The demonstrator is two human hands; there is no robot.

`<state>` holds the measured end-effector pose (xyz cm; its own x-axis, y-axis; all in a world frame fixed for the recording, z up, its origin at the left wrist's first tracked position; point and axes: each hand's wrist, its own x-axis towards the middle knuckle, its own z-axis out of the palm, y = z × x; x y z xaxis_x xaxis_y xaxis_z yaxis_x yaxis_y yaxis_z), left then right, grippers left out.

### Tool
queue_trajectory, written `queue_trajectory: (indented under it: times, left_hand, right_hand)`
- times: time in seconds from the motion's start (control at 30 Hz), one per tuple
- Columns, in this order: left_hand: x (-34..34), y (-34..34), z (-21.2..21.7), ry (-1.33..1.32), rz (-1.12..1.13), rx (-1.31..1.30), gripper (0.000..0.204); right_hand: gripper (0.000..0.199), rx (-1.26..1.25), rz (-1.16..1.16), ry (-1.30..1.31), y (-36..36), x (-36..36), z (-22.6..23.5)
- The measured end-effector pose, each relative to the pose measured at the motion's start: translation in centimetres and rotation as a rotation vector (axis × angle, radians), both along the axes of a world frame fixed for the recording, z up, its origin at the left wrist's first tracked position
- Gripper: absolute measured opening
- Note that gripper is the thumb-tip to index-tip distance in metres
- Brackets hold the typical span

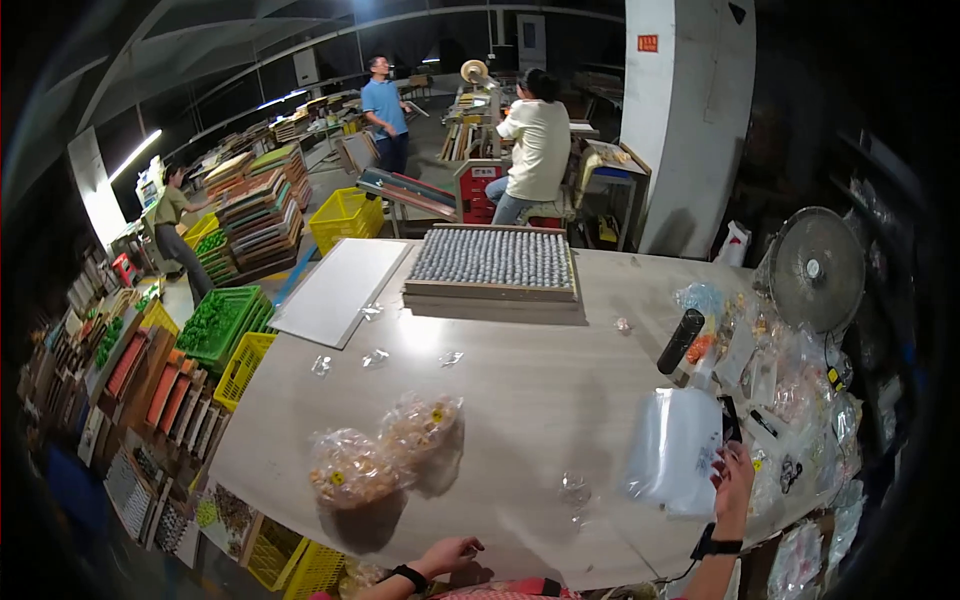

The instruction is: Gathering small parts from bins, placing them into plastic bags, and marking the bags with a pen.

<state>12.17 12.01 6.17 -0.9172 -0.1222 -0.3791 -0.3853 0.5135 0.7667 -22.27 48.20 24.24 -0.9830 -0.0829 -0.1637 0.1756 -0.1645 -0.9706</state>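
Holding a clear bag (676, 445), right hand (733, 478) raised (left hand (447, 555) on table (520, 390)).

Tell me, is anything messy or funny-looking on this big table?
Yes. Small clear plastic scraps lie scattered loose across the table, and the right edge holds a jumbled heap of packets. The two filled bags sit slumped but unspilled.

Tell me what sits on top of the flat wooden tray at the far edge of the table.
The flat wooden tray carries tight rows of small grey rounded pieces covering its whole top. The tray's floor beneath them is hidden, and what the pieces are cannot be told.
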Motion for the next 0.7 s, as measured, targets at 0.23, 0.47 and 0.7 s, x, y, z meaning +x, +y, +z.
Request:
queue_trajectory:
  times: [0.23,0.47,0.7]
  left_hand:
    - [9.4,-0.7,0.1,0.063,0.044,0.123,0.025]
    - [16.9,-1.6,0.4,-0.008,0.067,-0.017,0.03]
    - [18.6,-2.5,3.3,0.093,0.217,-0.126,0.022]
  right_hand:
    - [0.023,-0.008,-0.102,0.105,-0.1,13.5,6.5]
    - [0.019,-0.025,-0.039,0.45,-1.9,20.9,14.5]
    - [0.028,0.263,-0.342,0.724,3.4,22.2,19.6]
